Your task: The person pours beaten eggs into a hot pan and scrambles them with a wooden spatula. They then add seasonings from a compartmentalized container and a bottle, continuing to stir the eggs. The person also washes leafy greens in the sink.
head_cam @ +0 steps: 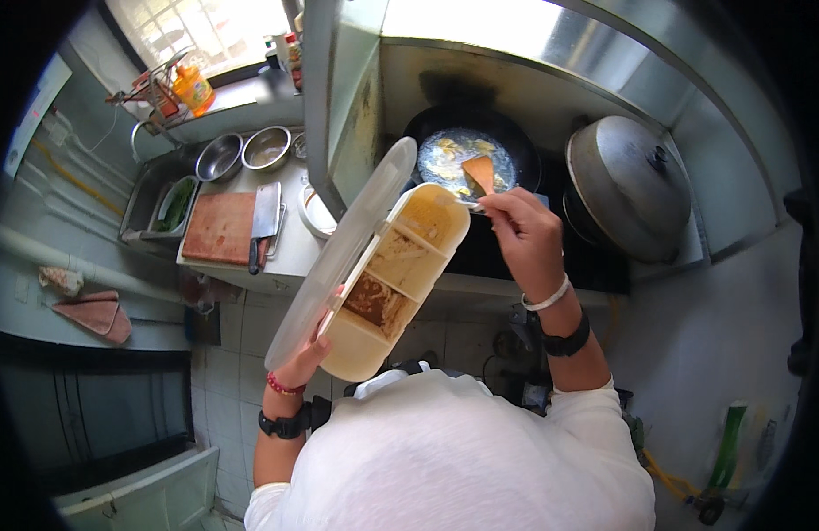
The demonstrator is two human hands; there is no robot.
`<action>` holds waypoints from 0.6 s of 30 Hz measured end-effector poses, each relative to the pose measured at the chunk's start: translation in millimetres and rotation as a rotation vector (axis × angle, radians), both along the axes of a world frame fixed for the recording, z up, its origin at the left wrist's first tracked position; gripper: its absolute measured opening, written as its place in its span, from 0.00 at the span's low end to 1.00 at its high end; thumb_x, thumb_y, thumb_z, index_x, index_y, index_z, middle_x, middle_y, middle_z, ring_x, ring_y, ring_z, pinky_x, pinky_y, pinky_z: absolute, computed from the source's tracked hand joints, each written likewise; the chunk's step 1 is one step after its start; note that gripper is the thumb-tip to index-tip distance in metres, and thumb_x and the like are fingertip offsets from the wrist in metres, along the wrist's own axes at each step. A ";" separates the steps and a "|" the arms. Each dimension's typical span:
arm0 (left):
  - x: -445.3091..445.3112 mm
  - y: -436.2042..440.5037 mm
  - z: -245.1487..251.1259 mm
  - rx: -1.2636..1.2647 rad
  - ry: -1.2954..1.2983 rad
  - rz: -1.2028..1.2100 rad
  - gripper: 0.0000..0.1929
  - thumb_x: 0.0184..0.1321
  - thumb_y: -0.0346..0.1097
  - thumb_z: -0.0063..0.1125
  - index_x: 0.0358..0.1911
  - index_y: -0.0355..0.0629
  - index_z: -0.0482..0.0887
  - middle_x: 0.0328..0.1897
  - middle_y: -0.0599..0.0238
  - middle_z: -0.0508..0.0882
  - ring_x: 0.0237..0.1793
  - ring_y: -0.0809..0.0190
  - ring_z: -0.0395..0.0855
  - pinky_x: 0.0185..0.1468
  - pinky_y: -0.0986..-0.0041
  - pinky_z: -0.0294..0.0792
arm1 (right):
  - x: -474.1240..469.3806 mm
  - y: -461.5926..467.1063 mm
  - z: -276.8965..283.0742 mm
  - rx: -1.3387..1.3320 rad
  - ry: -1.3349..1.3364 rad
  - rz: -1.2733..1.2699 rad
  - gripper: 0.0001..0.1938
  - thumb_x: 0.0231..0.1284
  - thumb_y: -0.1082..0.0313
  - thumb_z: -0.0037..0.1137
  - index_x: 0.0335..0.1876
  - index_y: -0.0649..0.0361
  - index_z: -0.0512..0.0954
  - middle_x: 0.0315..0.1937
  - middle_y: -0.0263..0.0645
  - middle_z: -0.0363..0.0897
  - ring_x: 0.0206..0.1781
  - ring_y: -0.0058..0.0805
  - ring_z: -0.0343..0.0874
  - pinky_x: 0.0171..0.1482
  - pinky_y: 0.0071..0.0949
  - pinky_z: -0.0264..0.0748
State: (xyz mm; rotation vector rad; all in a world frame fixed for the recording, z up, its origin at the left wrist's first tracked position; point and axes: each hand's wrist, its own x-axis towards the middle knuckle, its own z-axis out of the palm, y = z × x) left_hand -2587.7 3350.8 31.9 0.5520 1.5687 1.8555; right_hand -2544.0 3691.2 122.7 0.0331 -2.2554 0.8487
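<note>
My left hand (308, 358) grips the near left side of a cream seasoning box (356, 348), tilted in front of me. Its long translucent lid (343, 255) stands open on the left. Yellow granules, pale residue and a reddish-brown seasoning (371, 297) show in separate compartments; the nearest one looks bare. At the box's far end, my right hand (526, 229) pinches a small pale utensil (469, 204), probably a spoon, mostly hidden. A wooden spatula (479, 172) rests in a black wok (529, 149) of bubbling liquid with yellow pieces. Its handle disappears behind my right hand.
A large lidded metal pot (625, 189) stands right of the wok. Beyond a partition (346, 119) on the left are a cutting board (217, 226), a cleaver (267, 209), metal bowls (267, 147) and a sink (140, 216) holding green vegetables in a container.
</note>
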 end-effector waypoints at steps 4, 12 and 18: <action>-0.2 -1.5 -0.2 -0.016 0.011 0.012 0.50 0.55 0.66 0.65 0.71 0.35 0.62 0.71 0.57 0.68 0.71 0.59 0.63 0.73 0.66 0.52 | -12.5 -3.8 -10.6 0.008 -0.063 0.029 0.04 0.57 0.77 0.58 0.36 0.63 0.82 0.32 0.44 0.82 0.34 0.42 0.82 0.38 0.31 0.79; -0.1 -2.7 0.4 -0.041 0.054 0.031 0.48 0.57 0.64 0.64 0.71 0.33 0.62 0.69 0.56 0.71 0.70 0.59 0.65 0.72 0.67 0.55 | -21.6 -15.9 -29.6 -0.081 -0.162 0.012 0.04 0.58 0.76 0.56 0.35 0.65 0.82 0.32 0.45 0.83 0.35 0.43 0.83 0.41 0.32 0.80; 0.3 -0.2 -0.4 -0.021 0.010 0.035 0.48 0.57 0.64 0.65 0.71 0.34 0.62 0.68 0.56 0.72 0.68 0.61 0.66 0.71 0.68 0.55 | -21.5 -19.4 -35.7 -0.304 -0.240 0.009 0.06 0.58 0.75 0.57 0.37 0.67 0.83 0.30 0.47 0.84 0.32 0.38 0.85 0.38 0.30 0.80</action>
